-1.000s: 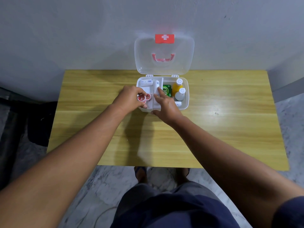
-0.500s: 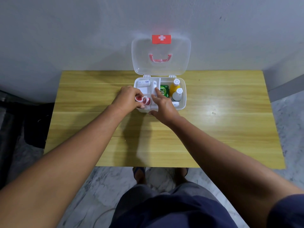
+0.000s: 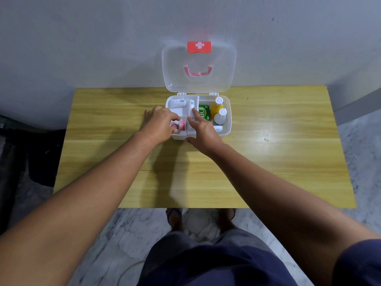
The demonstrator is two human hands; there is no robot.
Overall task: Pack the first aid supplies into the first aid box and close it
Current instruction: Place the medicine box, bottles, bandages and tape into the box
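Note:
The white first aid box (image 3: 229, 122) stands open at the table's far middle, its clear lid (image 3: 199, 83) upright against the wall. Inside are a yellow bottle (image 3: 216, 108), a white bottle (image 3: 220, 118), a green packet (image 3: 204, 112) and bandage rolls (image 3: 178, 102) in a white inner tray. My left hand (image 3: 158, 124) reaches into the tray's near left corner, fingers pinched on a small red-and-white tape roll (image 3: 181, 124). My right hand (image 3: 203, 132) grips the box's front wall, thumb outside, index finger stretched over the tray's middle.
The wooden table (image 3: 268, 162) has bare surface on both sides of the box and in front of it. A grey wall rises right behind the lid. Dark objects (image 3: 41, 157) lie on the floor to the left. My feet show below the near edge.
My left hand has pushed the red-and-white tape rolls lower into the tray's near left corner. My right hand has stayed at the box's front.

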